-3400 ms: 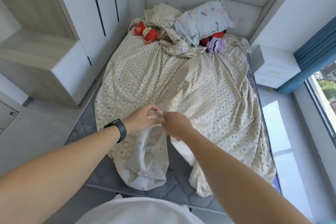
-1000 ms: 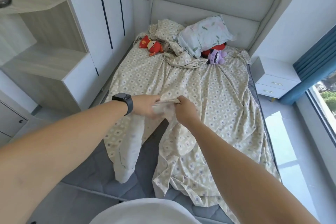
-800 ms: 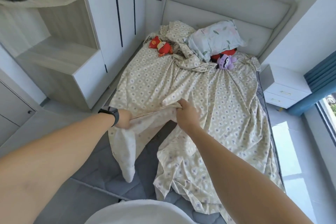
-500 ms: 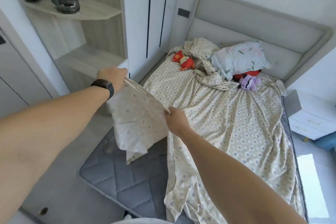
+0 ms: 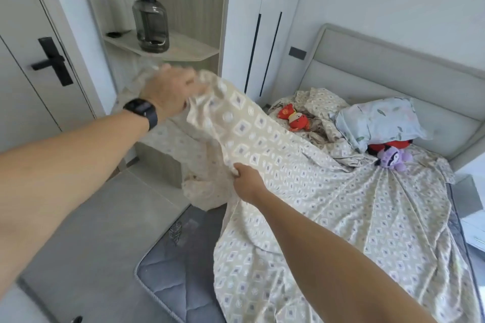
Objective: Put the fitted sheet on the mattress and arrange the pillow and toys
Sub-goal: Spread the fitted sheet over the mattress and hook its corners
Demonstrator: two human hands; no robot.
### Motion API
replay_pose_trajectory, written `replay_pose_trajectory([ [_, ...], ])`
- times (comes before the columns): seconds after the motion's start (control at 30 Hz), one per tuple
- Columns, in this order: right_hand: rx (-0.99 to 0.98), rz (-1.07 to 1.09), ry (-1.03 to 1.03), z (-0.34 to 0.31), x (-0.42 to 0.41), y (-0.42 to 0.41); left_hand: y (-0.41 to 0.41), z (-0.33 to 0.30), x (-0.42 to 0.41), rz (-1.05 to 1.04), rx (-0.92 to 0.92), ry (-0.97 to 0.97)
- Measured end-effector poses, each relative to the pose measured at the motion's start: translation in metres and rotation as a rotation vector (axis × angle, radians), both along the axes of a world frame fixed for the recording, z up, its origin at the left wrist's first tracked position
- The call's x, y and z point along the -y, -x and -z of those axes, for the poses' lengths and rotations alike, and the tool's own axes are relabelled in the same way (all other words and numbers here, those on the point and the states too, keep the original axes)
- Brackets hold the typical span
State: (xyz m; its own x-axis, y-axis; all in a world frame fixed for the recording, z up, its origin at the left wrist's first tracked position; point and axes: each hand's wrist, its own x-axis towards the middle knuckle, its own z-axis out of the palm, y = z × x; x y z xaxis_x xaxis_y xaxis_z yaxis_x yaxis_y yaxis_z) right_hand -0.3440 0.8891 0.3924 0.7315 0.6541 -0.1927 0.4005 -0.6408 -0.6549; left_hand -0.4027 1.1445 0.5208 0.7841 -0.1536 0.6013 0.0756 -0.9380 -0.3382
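Observation:
The beige patterned fitted sheet (image 5: pixel 328 204) lies loose and crumpled over the grey quilted mattress (image 5: pixel 170 278). My left hand (image 5: pixel 170 92), blurred, holds the sheet's edge raised high over the bed's left side. My right hand (image 5: pixel 245 181) grips the same edge lower down, near the mattress. At the headboard end a pale floral pillow (image 5: pixel 378 123) rests on a red toy (image 5: pixel 391 145). A purple plush (image 5: pixel 392 160) sits in front of it, and a red doll (image 5: pixel 295 118) lies further left.
A shelf unit with a dark water jug (image 5: pixel 151 21) stands left of the bed beside white wardrobe doors (image 5: pixel 265 34). A door with a black handle (image 5: pixel 51 60) is at far left. A white nightstand (image 5: pixel 472 220) is on the right. Grey floor (image 5: pixel 91 231) runs along the left side.
My left hand has swung the sheet's edge up and further left, lifting more cloth off the mattress. My right hand stays gripping the edge. My view has turned left and upward.

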Motion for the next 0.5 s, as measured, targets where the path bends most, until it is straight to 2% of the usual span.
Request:
replay_pose_trajectory([
  [0.1,-0.049,0.004,0.09,0.022,0.009,-0.002,0.02,0.083,-0.002,0.015,-0.329,0.045],
  [0.23,-0.069,0.122,0.108,0.042,0.023,-0.012,0.043,0.156,0.006,-0.132,-0.587,0.091],
  [0.37,-0.078,0.124,0.116,0.05,0.028,-0.014,0.061,0.192,0.008,-0.323,-0.932,0.111],
  [0.5,-0.167,0.037,0.104,0.06,0.028,-0.002,0.079,0.2,-0.003,-0.46,-1.038,0.147],
])
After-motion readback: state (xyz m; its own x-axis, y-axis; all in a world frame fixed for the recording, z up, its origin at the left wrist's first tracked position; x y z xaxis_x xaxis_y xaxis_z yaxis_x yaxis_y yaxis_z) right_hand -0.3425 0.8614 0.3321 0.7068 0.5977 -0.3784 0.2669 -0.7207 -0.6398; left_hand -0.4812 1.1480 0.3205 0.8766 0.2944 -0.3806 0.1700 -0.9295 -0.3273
